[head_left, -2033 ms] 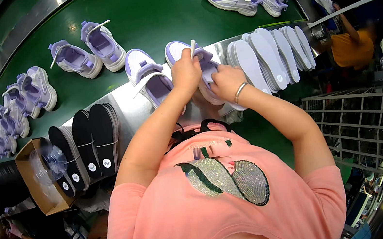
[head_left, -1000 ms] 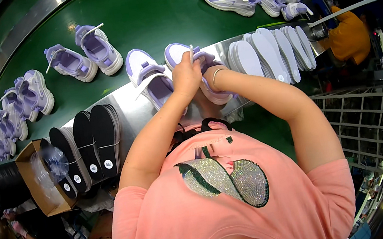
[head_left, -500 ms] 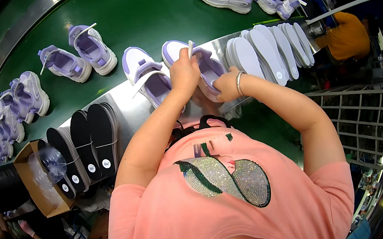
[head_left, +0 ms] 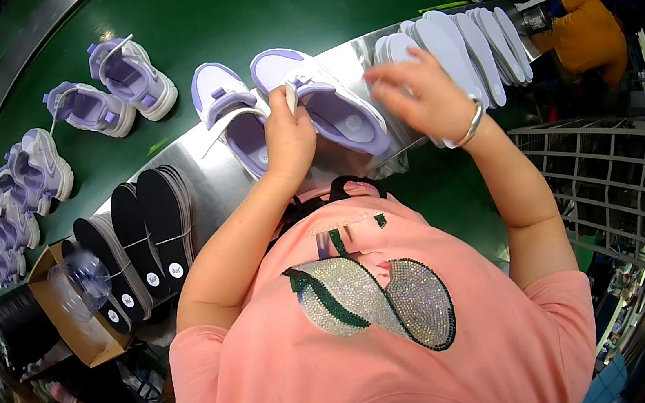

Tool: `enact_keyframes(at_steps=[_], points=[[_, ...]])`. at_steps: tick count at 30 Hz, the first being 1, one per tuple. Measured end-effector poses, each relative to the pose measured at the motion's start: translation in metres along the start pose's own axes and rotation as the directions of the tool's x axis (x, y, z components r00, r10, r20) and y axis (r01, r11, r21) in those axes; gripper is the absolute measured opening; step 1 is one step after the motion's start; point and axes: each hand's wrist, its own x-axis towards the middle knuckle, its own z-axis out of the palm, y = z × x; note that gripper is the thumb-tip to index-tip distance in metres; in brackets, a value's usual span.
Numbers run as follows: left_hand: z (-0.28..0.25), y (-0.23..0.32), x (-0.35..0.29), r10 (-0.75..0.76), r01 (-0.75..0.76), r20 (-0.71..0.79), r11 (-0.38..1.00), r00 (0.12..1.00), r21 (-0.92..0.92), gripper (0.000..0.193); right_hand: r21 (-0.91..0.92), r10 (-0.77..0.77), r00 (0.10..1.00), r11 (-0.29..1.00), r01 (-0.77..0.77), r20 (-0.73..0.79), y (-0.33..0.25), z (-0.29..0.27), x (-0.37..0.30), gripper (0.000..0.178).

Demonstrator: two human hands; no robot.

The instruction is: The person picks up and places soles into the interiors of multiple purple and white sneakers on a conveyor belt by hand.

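Steadying the lilac-and-white shoe (head_left: pixel 334 109) with one hand

The shoe lies across the metal strip (head_left: pixel 212 176), its toe over the green table (head_left: pixel 231 16). The left hand (head_left: pixel 290 136) is closed around its tongue and lace side. The right hand (head_left: pixel 427 96) is raised with fingers loosely spread, apparently holding nothing; motion blurs it, so I cannot tell whether a fingertip touches the white insoles (head_left: pixel 450 56).

Good work here, I'd judge, means gripping firmly without crushing the collar, drawing the tongue forward so the mouth gapes, and keeping the white lace loop (head_left: pixel 290 97) out of the opening.

A second shoe (head_left: pixel 235 119) sits just left, its own loop jutting sideways where it could snag the left wrist. Stacked insoles crowd the right side, and a wire basket (head_left: pixel 590 172) stands near the right forearm. Tied black insoles (head_left: pixel 164 215) and an open carton (head_left: pixel 90 337) fill the lower left. Another lilac pair (head_left: pixel 132 80) sits farther out.
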Motion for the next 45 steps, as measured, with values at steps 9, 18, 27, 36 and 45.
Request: enact_keyframes(at_steps=[9, 18, 27, 36, 45], points=[[0.021, 0.006, 0.029, -0.013, 0.015, 0.030, 0.999, 0.999, -0.040, 0.024, -0.466, 0.275, 0.761, 0.884, 0.041, 0.588, 0.031, 0.077, 0.024, 0.025], [-0.012, 0.018, -0.004, 0.324, -0.331, 0.076, 0.898, 0.943, 0.291, 0.048, -0.363, 0.204, 0.863, 0.931, -0.026, 0.462, 0.042, 0.085, 0.009, 0.020], [-0.031, 0.007, -0.008, -0.079, -0.034, 0.160, 0.799, 0.984, 0.600, 0.090, -0.255, 0.128, 0.838, 0.967, 0.014, 0.531, -0.033, 0.095, 0.038, 0.025], [-0.067, -0.008, 0.106, 0.109, -0.047, -0.030, 0.642, 0.994, 0.765, 0.070, 0.112, -0.378, 0.900, 0.906, 0.407, -0.215, 0.020, 0.039, 0.069, 0.028], [-0.044, -0.027, 0.116, 0.466, -0.345, -0.113, 0.777, 0.878, 0.527, 0.031, -0.246, 0.082, 0.889, 0.946, -0.212, -0.450, 0.206, -0.022, 0.147, 0.021]])
